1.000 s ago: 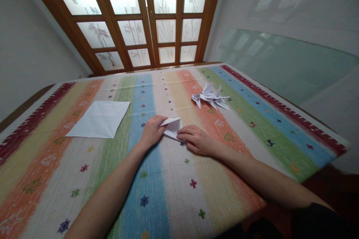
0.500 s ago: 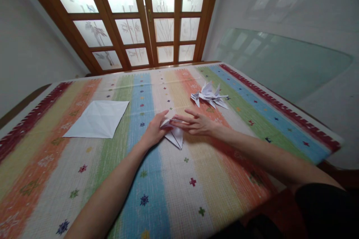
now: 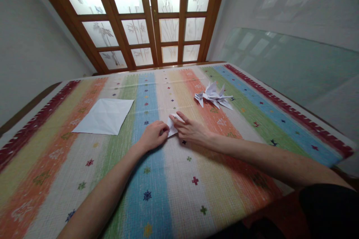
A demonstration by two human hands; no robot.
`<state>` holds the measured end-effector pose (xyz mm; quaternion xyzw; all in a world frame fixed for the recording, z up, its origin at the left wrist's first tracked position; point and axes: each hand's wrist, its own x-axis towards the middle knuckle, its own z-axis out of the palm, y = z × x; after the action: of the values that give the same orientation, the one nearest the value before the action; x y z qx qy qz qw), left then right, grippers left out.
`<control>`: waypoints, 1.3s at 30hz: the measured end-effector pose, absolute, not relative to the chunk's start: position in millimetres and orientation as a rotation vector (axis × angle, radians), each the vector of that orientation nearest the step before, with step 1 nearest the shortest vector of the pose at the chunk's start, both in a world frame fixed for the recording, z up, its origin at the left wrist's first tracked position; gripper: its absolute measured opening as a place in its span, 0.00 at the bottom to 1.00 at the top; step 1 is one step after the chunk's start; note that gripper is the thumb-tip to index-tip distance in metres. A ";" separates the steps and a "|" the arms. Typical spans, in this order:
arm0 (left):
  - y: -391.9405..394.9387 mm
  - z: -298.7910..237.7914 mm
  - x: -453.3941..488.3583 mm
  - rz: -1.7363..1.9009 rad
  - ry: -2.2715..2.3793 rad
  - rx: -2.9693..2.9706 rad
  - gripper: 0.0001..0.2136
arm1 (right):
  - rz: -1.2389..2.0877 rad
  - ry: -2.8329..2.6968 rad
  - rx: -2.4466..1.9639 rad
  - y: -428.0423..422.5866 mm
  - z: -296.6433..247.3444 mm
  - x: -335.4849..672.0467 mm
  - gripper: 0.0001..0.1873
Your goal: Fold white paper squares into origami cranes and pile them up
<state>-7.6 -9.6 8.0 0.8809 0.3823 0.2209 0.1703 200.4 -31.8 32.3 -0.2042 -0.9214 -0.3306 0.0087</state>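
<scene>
A small folded piece of white paper (image 3: 172, 131) lies on the tablecloth between my two hands, partly covered by fingers. My left hand (image 3: 155, 134) has its fingers curled in and pinches the paper's lower left edge. From the other side, my right hand (image 3: 191, 130) rests over the paper, its bent fingers gripping the right part. The right thumb is hidden. One fold of the paper peeks out above the right fingertips.
To the left lies a flat, creased white sheet of paper (image 3: 103, 117). Beyond my right hand sits a cluster of folded paper cranes (image 3: 213, 95). A striped tablecloth (image 3: 179, 201) covers the table. Wooden glazed doors (image 3: 155, 41) stand past the far edge.
The folded paper has been turned; the point that faced me no longer shows. My left fingers have curled in, and my right hand has come lower over the paper. The view has shifted slightly.
</scene>
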 end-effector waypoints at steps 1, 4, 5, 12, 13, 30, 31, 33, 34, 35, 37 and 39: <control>-9.7 4.9 -8.2 0.592 1.121 2.505 0.07 | -1.037 -2.890 -0.648 -31.3 32.4 198.3 0.07; -8.3 -3.4 -8.6 0.557 1.191 2.499 0.08 | -0.967 -2.904 -0.688 -28.3 31.9 194.0 0.07; -7.7 -5.0 -8.4 0.546 1.194 2.502 0.08 | -0.945 -2.908 -0.700 -26.9 32.1 193.5 0.07; -7.8 -3.9 -6.3 0.539 1.211 2.506 0.08 | -1.065 -2.902 -0.645 -16.4 43.1 199.7 0.02; -8.3 -3.6 -6.0 0.546 1.218 2.501 0.09 | -1.071 -2.903 -0.635 -14.8 44.5 200.2 0.02; -15.2 -2.4 1.0 0.531 1.327 2.552 0.09 | -0.856 -2.773 -0.778 -7.9 32.3 185.9 0.09; -15.3 -3.4 1.1 0.527 1.334 2.563 0.07 | -0.789 -2.736 -0.766 -7.8 30.4 189.1 0.11; -15.5 -4.7 1.0 0.523 1.330 2.573 0.06 | -0.674 -2.625 -0.748 -8.3 26.5 200.5 0.17; -15.5 -4.9 0.8 0.521 1.321 2.573 0.06 | -0.633 -2.538 -0.760 -8.6 24.3 208.3 0.18; -15.6 -4.8 0.6 0.517 1.313 2.572 0.05 | -0.588 -2.442 -0.774 -8.6 21.8 217.2 0.20; -16.0 -4.4 0.2 0.496 1.307 2.570 0.06 | -0.497 -2.288 -0.806 -7.0 16.2 236.2 0.25; -16.2 -4.2 0.1 0.477 1.307 2.573 0.07 | -0.372 -2.175 -0.885 -2.7 10.0 253.3 0.34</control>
<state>0.1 -16.2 -4.2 0.8745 0.4441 0.1622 0.1082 253.3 -2.7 10.0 -0.3455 -0.8489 -0.1452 0.3729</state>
